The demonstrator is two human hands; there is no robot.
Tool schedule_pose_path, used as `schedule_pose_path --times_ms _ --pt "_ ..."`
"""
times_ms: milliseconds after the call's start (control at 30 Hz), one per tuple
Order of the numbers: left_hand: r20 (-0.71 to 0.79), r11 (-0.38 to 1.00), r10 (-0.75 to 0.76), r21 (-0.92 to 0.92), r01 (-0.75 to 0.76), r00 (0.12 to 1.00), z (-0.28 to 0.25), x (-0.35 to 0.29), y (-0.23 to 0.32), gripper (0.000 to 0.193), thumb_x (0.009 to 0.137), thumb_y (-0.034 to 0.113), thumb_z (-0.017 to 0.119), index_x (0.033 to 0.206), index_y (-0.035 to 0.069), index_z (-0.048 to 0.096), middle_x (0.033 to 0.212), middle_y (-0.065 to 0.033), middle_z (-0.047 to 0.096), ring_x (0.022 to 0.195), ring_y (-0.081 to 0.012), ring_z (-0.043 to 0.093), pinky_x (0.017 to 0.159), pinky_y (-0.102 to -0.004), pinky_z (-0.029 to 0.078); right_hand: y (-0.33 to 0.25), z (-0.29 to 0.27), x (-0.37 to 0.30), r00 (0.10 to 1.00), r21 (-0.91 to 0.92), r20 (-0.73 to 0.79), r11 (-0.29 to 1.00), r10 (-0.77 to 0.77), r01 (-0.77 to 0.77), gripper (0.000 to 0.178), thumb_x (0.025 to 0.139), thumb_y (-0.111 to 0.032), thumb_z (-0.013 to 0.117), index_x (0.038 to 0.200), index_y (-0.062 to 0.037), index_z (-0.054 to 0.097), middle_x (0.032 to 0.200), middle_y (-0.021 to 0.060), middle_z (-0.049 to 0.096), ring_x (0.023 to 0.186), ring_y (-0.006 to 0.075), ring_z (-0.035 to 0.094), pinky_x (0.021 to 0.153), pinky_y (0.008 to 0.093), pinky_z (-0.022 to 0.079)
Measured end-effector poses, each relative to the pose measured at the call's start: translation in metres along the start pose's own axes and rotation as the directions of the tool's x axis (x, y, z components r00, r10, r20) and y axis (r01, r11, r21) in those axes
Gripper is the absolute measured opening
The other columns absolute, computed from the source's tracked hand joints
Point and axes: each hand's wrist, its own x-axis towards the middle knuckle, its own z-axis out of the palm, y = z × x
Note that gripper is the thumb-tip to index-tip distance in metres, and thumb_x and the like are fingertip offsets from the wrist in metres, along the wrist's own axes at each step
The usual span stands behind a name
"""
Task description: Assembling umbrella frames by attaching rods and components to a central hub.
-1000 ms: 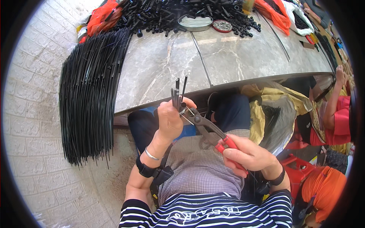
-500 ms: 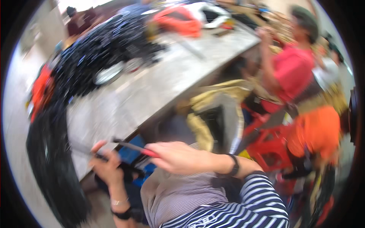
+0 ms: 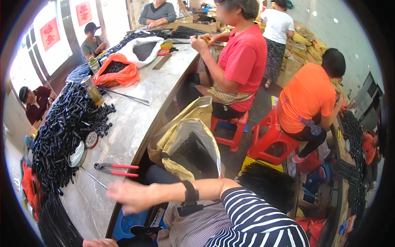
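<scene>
My right hand (image 3: 131,196) is over the table's near edge, smeared by motion. A thin metal rod (image 3: 94,178) runs from beside a small dish up to its fingertips; whether the fingers grip it I cannot tell. Just beyond the hand, pincers (image 3: 117,169) with red handles lie on the grey tabletop, apart from it. My left hand (image 3: 100,243) shows only in part at the bottom edge, below the table corner, its fingers mostly cut off. A long bundle of thin black rods (image 3: 57,222) hangs over the table's left side near it.
A heap of short black tubular parts (image 3: 61,136) covers the table's left side, with a silver dish (image 3: 77,154) and a round red tin (image 3: 91,140) beside it. An open yellow sack (image 3: 181,127) stands right of the table. Co-workers sit on red stools (image 3: 269,140) farther right.
The red-handled tool has left my right hand, and red-handled pincers now lie on the table. My left hand has dropped to the lower edge. The view has turned and sharpened.
</scene>
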Motion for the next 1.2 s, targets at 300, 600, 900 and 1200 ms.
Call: schedule_pose_path --times_ms 300,600,900,1200 --pt "-0.301 0.981 -0.125 0.105 0.163 0.946 -0.033 -0.004 -0.077 0.075 0.078 0.074 0.043 0.109 0.005 0.048 0.045 0.0071 0.026 0.032 -0.0056 0.021 0.033 -0.0210 0.019 -0.008 0.079 -0.050 0.795 0.726 0.569 0.582 -0.210 -0.366 0.023 0.081 -0.017 0.067 0.091 0.0023 0.063 0.089 0.0144 0.066 0.083 0.0214 0.063 0.075 0.0346 0.051" --pt "-0.406 0.819 0.220 0.571 0.058 0.887 -0.009 0.020 -0.078 0.079 0.087 0.018 0.067 0.148 0.007 0.018 0.089 -0.0162 0.062 0.070 -0.0234 0.060 0.065 -0.0357 0.054 0.008 0.079 -0.051 0.850 0.770 0.521 0.470 -0.075 -0.431 0.018 0.085 -0.014 0.059 0.081 0.0024 0.064 0.074 0.0064 0.066 0.069 0.0160 0.063 0.064 0.0301 0.049" --pt "-0.492 0.741 0.210 0.644 0.191 0.845 -0.045 0.000 -0.058 0.056 0.091 0.005 0.054 0.140 0.009 0.028 0.116 -0.0140 0.054 0.081 -0.0160 0.057 0.074 -0.0304 0.051 0.004 0.105 -0.030 0.821 0.763 0.554 0.479 -0.138 -0.434 0.017 0.083 -0.015 0.060 0.081 0.0015 0.066 0.073 0.0067 0.067 0.067 0.0151 0.062 0.064 0.0311 0.049" --pt "-0.293 0.840 0.088 0.536 0.087 0.952 -0.049 0.019 -0.067 0.029 0.085 -0.013 0.053 0.105 0.005 0.042 0.111 -0.0262 0.057 0.092 -0.0278 0.065 0.082 -0.0404 0.055 0.013 -0.021 0.001 0.909 0.843 0.401 0.344 0.113 -0.414 0.061 0.085 -0.008 0.067 0.137 0.0024 0.037 0.127 0.0159 0.053 0.120 0.0229 0.051 0.098 0.0357 0.045"
